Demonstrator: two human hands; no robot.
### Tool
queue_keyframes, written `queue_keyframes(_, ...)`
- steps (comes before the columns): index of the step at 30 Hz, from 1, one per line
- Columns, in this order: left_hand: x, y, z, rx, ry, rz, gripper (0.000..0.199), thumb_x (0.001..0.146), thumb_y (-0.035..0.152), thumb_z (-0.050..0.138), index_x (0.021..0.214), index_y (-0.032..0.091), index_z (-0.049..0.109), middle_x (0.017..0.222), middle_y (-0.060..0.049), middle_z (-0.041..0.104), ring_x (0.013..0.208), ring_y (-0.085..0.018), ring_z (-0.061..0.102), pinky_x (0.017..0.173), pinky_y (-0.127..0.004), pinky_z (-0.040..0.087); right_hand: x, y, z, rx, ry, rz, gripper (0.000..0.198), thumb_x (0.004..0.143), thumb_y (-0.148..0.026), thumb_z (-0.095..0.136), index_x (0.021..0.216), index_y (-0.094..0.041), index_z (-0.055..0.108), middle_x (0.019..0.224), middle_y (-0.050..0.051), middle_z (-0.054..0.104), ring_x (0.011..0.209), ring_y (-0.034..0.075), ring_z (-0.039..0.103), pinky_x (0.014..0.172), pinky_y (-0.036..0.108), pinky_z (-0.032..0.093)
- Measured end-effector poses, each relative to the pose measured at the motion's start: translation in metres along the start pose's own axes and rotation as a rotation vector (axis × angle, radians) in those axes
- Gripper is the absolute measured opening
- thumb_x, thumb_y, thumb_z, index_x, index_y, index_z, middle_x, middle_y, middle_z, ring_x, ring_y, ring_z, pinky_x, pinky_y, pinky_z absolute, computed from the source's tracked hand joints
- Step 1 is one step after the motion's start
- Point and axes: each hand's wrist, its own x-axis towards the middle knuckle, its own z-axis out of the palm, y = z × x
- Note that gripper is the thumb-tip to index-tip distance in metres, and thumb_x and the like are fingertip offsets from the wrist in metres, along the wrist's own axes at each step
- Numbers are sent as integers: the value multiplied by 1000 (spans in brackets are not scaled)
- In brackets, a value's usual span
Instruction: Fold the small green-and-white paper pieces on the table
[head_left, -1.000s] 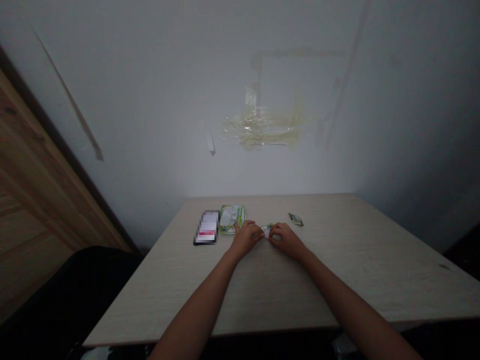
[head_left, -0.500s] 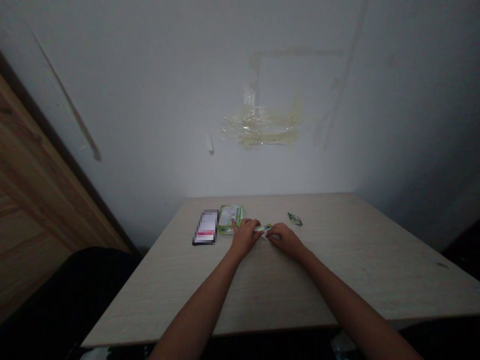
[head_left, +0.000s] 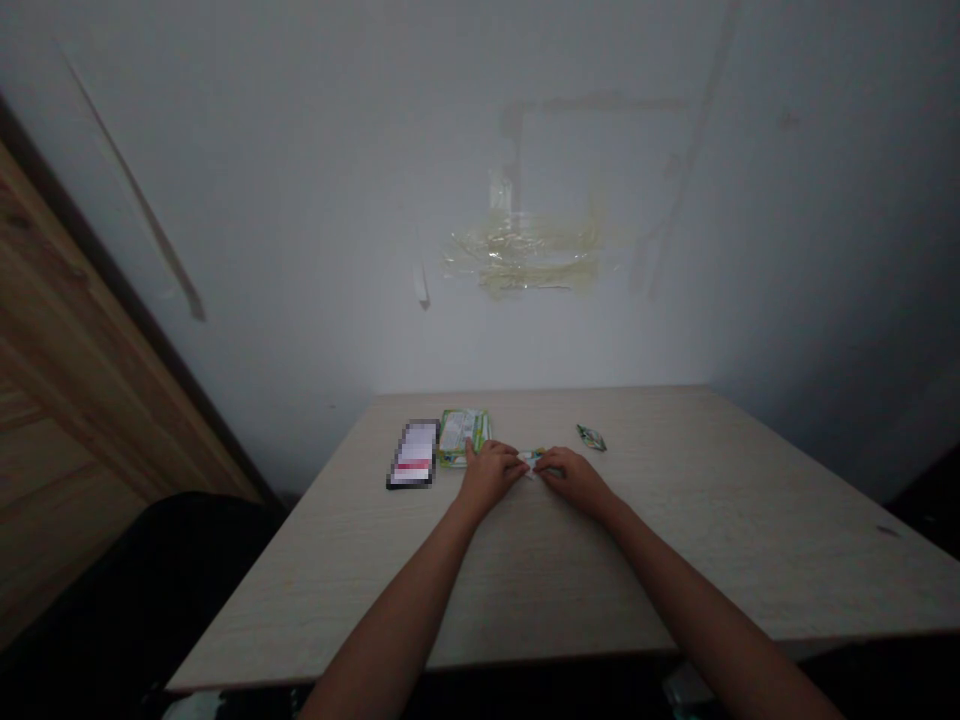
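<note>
My left hand (head_left: 491, 475) and my right hand (head_left: 571, 478) meet over the middle of the table. Their fingers are closed on a small folded green-and-white paper (head_left: 532, 458), mostly covered by the fingertips. Its white part shows in the narrow gap between the hands. Just behind and left of my left hand lie flat green-and-white printed sheets (head_left: 463, 430), perhaps a small stack. Beyond my right hand rests a small folded green piece (head_left: 591, 437), pointed at its ends, touched by neither hand.
A phone (head_left: 414, 455) with a lit, blurred screen lies left of the printed sheets. The pale wooden table (head_left: 555, 590) stands against a grey wall (head_left: 300, 200) with old tape on it. A dark chair-like shape (head_left: 172, 570) is at left, beside a wooden panel (head_left: 67, 330).
My left fingertips have shifted slightly right, toward my right hand, along the folded paper. Both hands keep their grip. The sheets, phone and small folded piece lie where they were.
</note>
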Motion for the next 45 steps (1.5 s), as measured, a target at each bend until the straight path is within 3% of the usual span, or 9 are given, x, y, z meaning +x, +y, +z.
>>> queue_keyframes(4, -4, -4, -6, 48, -80, 50, 23, 92, 45, 54, 106, 38, 71, 118, 1, 70, 118, -24, 55, 110, -73, 4, -1, 4, 2, -27, 0, -4, 23, 84, -16, 58, 99, -22, 74, 103, 7, 72, 99, 20, 63, 94, 35, 48)
queue_keyframes(9, -5, -4, -9, 95, -91, 80, 26, 92, 44, 53, 115, 40, 67, 124, 1, 68, 119, -24, 54, 110, -73, 2, -1, 6, 7, -109, 14, -84, 33, 85, -14, 54, 112, -22, 71, 113, 9, 70, 107, 20, 61, 98, 36, 47)
queue_keyframes(21, -5, -5, -1, 131, -119, 17, 33, 94, 45, 47, 126, 46, 58, 134, 2, 62, 130, -31, 44, 107, -78, 8, -2, 6, 7, -154, 7, -97, 34, 85, -14, 53, 114, -20, 70, 117, 10, 69, 110, 22, 60, 101, 40, 46)
queue_keyframes(34, -6, -7, -4, 91, -123, 42, 34, 94, 46, 46, 127, 49, 56, 135, 2, 60, 125, -30, 46, 106, -78, 7, 0, 6, 8, -240, -29, -146, 41, 83, -9, 52, 119, -21, 68, 116, 10, 67, 109, 21, 57, 97, 38, 45)
queue_keyframes(38, -7, -8, -4, 76, -100, 42, 33, 95, 46, 45, 126, 49, 56, 134, 3, 61, 129, -30, 43, 105, -78, 0, 1, 7, 9, -284, -44, -134, 42, 82, -9, 52, 119, -22, 68, 115, 9, 67, 108, 21, 56, 97, 38, 44)
queue_keyframes(45, -6, -2, -14, 30, 9, 66, 27, 92, 42, 54, 116, 39, 66, 124, -1, 67, 123, -25, 49, 110, -71, -7, -1, -2, 7, -309, -56, -109, 42, 83, -9, 53, 119, -22, 67, 115, 8, 66, 108, 21, 55, 98, 36, 43)
